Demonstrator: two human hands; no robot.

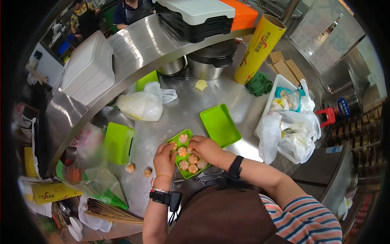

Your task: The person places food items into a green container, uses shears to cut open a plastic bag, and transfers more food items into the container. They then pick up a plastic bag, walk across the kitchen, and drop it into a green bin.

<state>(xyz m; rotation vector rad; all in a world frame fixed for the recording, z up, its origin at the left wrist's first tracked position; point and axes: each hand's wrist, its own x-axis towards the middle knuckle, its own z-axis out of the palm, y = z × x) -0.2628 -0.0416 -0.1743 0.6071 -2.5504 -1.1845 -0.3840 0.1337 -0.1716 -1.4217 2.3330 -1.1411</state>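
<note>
A small bright green box (pixel 187 176) holds several round orange-and-white food balls (pixel 182 151). My left hand (pixel 164 161) is at its left side, with fingers curled around one ball (pixel 173 145) near the upper left corner. From the right, my right hand (pixel 209 151) reaches over the box, its fingers pinched together above the balls; what they hold, if anything, is hidden. Behind it lies a shallow green lid or tray (pixel 220 125). Two loose balls, one paler (pixel 129 167) and one browner (pixel 147 172), sit on the steel table left of my left hand.
Another green box (pixel 118 143) stands left, near a white plastic bag (pixel 143 104). Skewers (pixel 111 211) lie at front left. At right is a white bin (pixel 266 118) of bags, beside a yellow roll (pixel 260 49). A raised steel shelf (pixel 134 44) curves behind; people stand beyond it.
</note>
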